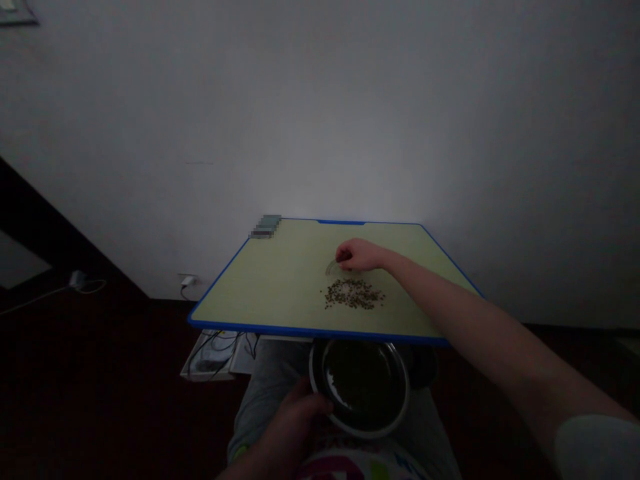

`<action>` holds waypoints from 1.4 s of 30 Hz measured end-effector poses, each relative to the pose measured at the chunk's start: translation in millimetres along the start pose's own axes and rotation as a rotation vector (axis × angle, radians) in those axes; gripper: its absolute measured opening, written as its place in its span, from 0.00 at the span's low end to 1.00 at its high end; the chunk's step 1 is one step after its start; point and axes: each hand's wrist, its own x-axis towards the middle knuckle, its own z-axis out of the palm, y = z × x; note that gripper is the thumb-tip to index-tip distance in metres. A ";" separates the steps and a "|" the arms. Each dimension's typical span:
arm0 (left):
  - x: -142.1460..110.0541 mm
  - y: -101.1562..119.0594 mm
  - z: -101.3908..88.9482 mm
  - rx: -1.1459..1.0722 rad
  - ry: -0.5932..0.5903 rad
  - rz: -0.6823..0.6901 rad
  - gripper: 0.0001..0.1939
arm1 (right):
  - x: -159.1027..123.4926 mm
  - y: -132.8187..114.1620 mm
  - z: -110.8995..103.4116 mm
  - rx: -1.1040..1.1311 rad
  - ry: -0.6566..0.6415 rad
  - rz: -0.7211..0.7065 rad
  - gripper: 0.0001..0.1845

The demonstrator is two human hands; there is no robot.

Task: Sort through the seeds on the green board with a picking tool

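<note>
R hand (356, 255) is out over the table (280, 287), arm crossing in near its R near corner, fingers curled in tight, and right by the fingertips there's a thin clear curved piece (331, 265); light's poor, so can't tell if they're actually pinching it. Just nearer the near edge, a loose scatter of small brown bits (353, 293) lies flat, a touch R of that edge's midpt, thick in the ctr, strays out at the sides. Down below the near edge, L hand (303, 407) has the metal pot (370, 435) by its L side, thumb over the rim, pot sitting at the lap, btwn grey trousers' (265, 373) legs, dark inside w/ a bright glint on the L. Up at the far L corner sits a blurred-out greyish block (266, 227). Beneath the near L corner, there's a white box (207, 378) w/ dark cables, and a white plug (187, 281) is at the wall (320, 120), L of the table.
</note>
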 end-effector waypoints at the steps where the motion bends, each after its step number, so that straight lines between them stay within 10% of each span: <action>1: -1.3 0.7 1.0 0.003 -0.009 0.005 0.27 | 4.6 -0.9 -0.8 -0.012 0.018 -0.003 0.10; 12: -1.7 1.3 1.9 0.000 0.020 -0.003 0.28 | -8.0 -10.0 9.1 0.006 -0.029 -0.087 0.08; 24: -5.7 2.8 7.2 -0.017 0.024 -0.009 0.32 | -77.5 68.1 -22.3 0.025 0.222 0.306 0.05; 33: -3.2 0.0 4.7 0.003 0.002 -0.004 0.31 | -80.4 33.0 5.9 0.072 0.229 0.264 0.08; 42: -4.4 1.3 5.9 -0.006 0.008 -0.025 0.33 | -152.7 11.2 31.8 0.247 0.618 0.121 0.12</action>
